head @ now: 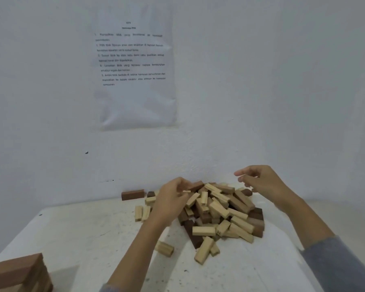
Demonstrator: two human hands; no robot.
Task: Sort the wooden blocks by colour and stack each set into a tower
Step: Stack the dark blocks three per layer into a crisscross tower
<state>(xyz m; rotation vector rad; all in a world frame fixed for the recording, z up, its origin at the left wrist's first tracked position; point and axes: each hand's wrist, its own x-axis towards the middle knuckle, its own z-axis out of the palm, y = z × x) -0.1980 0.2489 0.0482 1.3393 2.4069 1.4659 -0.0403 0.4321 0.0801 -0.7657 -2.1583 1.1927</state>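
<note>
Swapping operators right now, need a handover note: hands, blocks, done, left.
Left hand: fingers curled into the mixed pile; whether it grips a block is blurred.
Right hand: hovers over the pile's far side, loosely curled, holding nothing.
Done: brown stack begun at the table's near-left corner.
To do: pile of light and brown blocks unsorted; no light tower in view; one brown block lies alone by the wall.

Matt wooden blocks (219, 209); scuffed white table (93, 239).
</note>
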